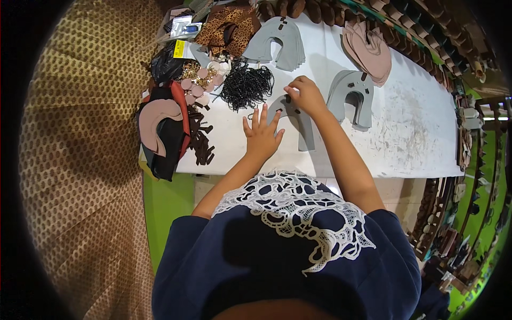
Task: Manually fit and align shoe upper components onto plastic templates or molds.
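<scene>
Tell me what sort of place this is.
Probably a small craft workshop: a stack of grey arched pieces, a stack of pink cutouts and a heap of black beads share one white table.

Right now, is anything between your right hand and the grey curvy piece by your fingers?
Nothing visible stands between: the right hand is at the top of the grey curvy piece. The black beads lie off to its left.
</scene>
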### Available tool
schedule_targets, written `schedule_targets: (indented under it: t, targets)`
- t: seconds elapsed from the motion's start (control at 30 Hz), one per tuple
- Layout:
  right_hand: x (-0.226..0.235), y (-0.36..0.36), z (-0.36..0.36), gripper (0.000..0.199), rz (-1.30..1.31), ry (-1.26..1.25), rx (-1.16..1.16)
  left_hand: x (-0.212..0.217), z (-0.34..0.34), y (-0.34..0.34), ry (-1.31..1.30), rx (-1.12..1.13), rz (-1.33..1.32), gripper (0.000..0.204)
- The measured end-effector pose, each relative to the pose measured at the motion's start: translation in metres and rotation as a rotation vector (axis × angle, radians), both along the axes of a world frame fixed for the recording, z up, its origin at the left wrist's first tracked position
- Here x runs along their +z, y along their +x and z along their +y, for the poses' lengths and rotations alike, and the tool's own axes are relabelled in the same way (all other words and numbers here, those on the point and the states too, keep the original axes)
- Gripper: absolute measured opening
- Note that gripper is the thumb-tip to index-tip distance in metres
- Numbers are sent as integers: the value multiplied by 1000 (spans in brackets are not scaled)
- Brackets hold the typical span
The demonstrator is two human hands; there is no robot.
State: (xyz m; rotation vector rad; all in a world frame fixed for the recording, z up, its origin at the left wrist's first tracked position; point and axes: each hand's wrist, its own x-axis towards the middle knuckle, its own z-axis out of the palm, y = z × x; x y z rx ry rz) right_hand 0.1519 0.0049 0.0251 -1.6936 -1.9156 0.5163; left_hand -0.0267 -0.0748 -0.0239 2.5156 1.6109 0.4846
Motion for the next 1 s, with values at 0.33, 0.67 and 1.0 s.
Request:
schedule_targets:
  t: [0.33,0.67,1.0]
  targets:
    - [-30,-12,-77,17,-179,239,-56,7,21,3,1,5,-65,34]
    - [-38,-15,-84,22,-226,284,-134,7,58,7,-34,-35,-145,10]
    - [-37,-13,-85,25,-221,319,-126,13,59,7,-70,-18,-87,9]
